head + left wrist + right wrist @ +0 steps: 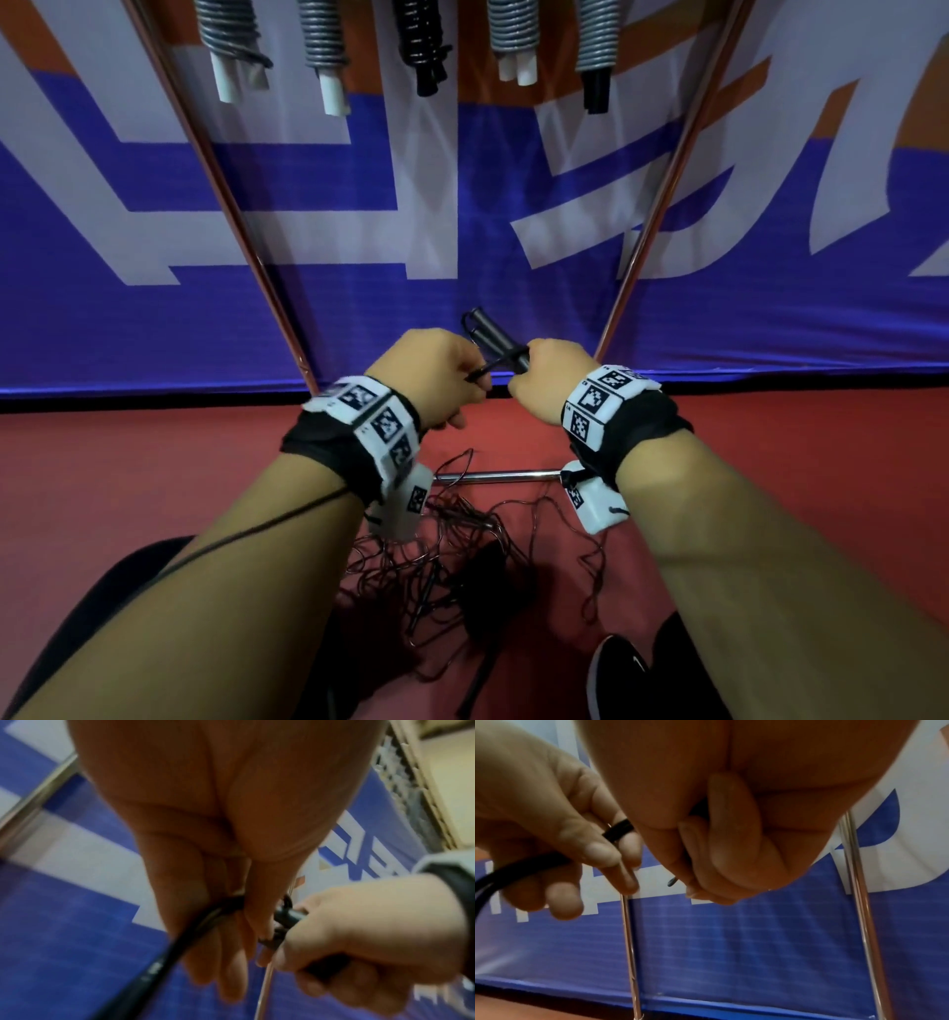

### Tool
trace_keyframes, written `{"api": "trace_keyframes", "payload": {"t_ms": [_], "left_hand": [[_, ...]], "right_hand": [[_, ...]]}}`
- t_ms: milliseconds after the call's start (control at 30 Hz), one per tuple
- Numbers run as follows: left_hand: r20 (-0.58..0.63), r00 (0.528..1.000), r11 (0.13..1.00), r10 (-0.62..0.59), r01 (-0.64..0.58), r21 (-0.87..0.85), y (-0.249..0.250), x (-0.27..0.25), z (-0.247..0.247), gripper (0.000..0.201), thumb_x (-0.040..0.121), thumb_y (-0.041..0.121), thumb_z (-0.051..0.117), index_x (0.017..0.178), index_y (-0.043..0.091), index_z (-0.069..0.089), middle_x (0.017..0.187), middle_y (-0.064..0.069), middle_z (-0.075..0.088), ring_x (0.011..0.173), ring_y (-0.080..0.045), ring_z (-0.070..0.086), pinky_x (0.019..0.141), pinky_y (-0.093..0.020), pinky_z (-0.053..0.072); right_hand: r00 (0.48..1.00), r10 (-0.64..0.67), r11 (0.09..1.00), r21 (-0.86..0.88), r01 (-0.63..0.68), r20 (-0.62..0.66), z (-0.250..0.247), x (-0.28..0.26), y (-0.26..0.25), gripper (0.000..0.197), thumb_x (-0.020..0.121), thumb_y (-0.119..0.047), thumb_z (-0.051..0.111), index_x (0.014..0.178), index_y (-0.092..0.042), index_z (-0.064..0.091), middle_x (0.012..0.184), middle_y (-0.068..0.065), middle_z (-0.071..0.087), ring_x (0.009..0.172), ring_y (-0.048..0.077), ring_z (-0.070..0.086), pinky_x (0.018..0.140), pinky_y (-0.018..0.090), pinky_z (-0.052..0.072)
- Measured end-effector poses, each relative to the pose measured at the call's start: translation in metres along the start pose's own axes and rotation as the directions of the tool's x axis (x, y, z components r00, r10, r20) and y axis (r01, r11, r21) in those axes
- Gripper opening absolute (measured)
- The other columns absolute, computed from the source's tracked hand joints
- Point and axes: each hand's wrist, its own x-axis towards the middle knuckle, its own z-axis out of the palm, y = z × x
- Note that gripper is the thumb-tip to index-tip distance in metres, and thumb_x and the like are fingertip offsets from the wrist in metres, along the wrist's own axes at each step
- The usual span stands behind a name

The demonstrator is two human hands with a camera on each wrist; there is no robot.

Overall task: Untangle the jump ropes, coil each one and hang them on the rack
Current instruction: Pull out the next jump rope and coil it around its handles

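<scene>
Two black jump-rope handles (494, 336) lie side by side, and my right hand (531, 383) grips them in a fist in front of the rack. My left hand (459, 383) pinches the thin black cord (246, 529) right beside the handles; the cord trails back over my left forearm. In the left wrist view the cord (177, 945) runs between my left fingers toward the handle (287, 915) in the right fist. In the right wrist view my curled right fingers (731, 845) hide the handles. A tangle of dark ropes (462, 560) lies on the red floor below my wrists.
Several coiled ropes (323, 36) hang at the top of the rack. Its copper uprights (226, 195) slant down either side of my hands, with a low crossbar (498, 477) near the floor. A blue banner (462, 288) stands behind. My black shoe (619, 673) is at bottom right.
</scene>
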Motion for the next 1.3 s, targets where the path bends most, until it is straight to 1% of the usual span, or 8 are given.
{"api": "trace_keyframes", "payload": {"t_ms": [100, 300, 400, 667, 767, 967, 1100, 1300], "left_hand": [[-0.196, 0.974, 0.988, 0.114, -0.091, 0.123, 0.001, 0.004, 0.005, 0.010, 0.093, 0.015, 0.073, 0.086, 0.022, 0.071, 0.075, -0.001, 0.074, 0.051, -0.010, 0.071, 0.061, -0.033, 0.062], [-0.060, 0.984, 0.959, 0.167, -0.176, -0.222, 0.009, -0.002, 0.004, 0.020, 0.107, 0.032, 0.059, 0.101, 0.015, 0.069, 0.075, 0.004, 0.070, 0.062, -0.014, 0.069, 0.068, -0.041, 0.062], [-0.022, 0.981, 0.910, 0.192, -0.186, -0.371, 0.005, 0.001, -0.001, 0.022, 0.109, 0.020, 0.055, 0.106, 0.004, 0.069, 0.074, -0.001, 0.066, 0.061, -0.019, 0.058, 0.070, -0.048, 0.060], [0.079, 0.991, 0.919, 0.104, -0.066, -0.388, -0.010, 0.009, -0.005, 0.027, 0.110, 0.028, 0.053, 0.104, 0.008, 0.071, 0.071, 0.005, 0.063, 0.051, -0.009, 0.042, 0.051, -0.025, 0.041], [0.082, 0.993, 0.966, 0.090, -0.067, -0.248, -0.017, 0.011, -0.004, 0.029, 0.110, 0.031, 0.053, 0.095, 0.013, 0.070, 0.071, 0.003, 0.065, 0.057, -0.013, 0.050, 0.055, -0.030, 0.048], [0.127, 0.985, 0.964, 0.119, -0.084, -0.251, -0.019, 0.010, -0.005, 0.024, 0.110, 0.024, 0.052, 0.095, 0.016, 0.069, 0.078, 0.002, 0.068, 0.062, -0.011, 0.056, 0.062, -0.029, 0.055], [0.161, 0.979, 0.951, 0.125, -0.072, -0.300, -0.018, 0.010, -0.006, 0.019, 0.110, 0.016, 0.053, 0.107, 0.004, 0.068, 0.082, 0.000, 0.070, 0.070, -0.014, 0.062, 0.073, -0.036, 0.062], [0.280, 0.955, 0.960, 0.092, -0.010, -0.281, -0.024, 0.013, -0.004, 0.020, 0.109, 0.001, 0.048, 0.113, 0.000, 0.067, 0.092, -0.006, 0.074, 0.081, -0.015, 0.071, 0.089, -0.037, 0.061]], "right_hand": [[0.998, 0.056, 0.994, 0.091, -0.059, 0.037, -0.003, 0.001, 0.000, 0.009, 0.094, -0.021, 0.063, 0.092, -0.013, 0.065, 0.078, 0.005, 0.065, 0.059, 0.021, 0.058, 0.050, 0.026, 0.041], [0.994, 0.082, 0.957, 0.272, -0.099, 0.072, -0.008, 0.000, 0.002, 0.015, 0.092, -0.021, 0.060, 0.083, -0.016, 0.071, 0.076, 0.014, 0.077, 0.054, 0.031, 0.067, 0.055, 0.034, 0.056], [0.991, 0.095, 0.920, 0.373, -0.123, 0.094, -0.013, -0.002, 0.003, 0.017, 0.092, -0.021, 0.060, 0.086, -0.011, 0.072, 0.064, 0.012, 0.072, 0.046, 0.026, 0.061, 0.050, 0.029, 0.051], [0.981, 0.032, 0.665, 0.729, -0.164, 0.192, -0.018, -0.002, -0.002, 0.022, 0.087, -0.004, 0.063, 0.103, 0.009, 0.071, 0.070, 0.012, 0.053, 0.046, 0.016, 0.040, 0.040, 0.024, 0.028], [0.966, -0.087, 0.649, 0.750, -0.130, 0.242, -0.021, -0.011, -0.004, 0.002, 0.093, -0.001, 0.060, 0.092, -0.002, 0.061, 0.059, 0.007, 0.046, 0.040, 0.012, 0.033, 0.034, 0.020, 0.023], [0.920, -0.294, 0.535, 0.842, -0.065, 0.258, -0.019, -0.013, -0.001, 0.017, 0.093, -0.010, 0.076, 0.101, -0.004, 0.062, 0.088, 0.014, 0.051, 0.052, 0.013, 0.030, 0.038, 0.024, 0.021], [0.956, -0.173, 0.455, 0.880, -0.135, 0.236, -0.021, -0.012, -0.004, 0.042, 0.098, -0.047, 0.073, 0.103, -0.006, 0.067, 0.077, 0.006, 0.059, 0.051, 0.010, 0.032, 0.041, 0.021, 0.019], [0.965, -0.125, 0.422, 0.893, -0.157, 0.229, -0.022, -0.013, -0.009, 0.022, 0.095, -0.030, 0.067, 0.100, -0.013, 0.055, 0.075, 0.008, 0.061, 0.051, 0.014, 0.028, 0.052, 0.029, 0.012]]}}
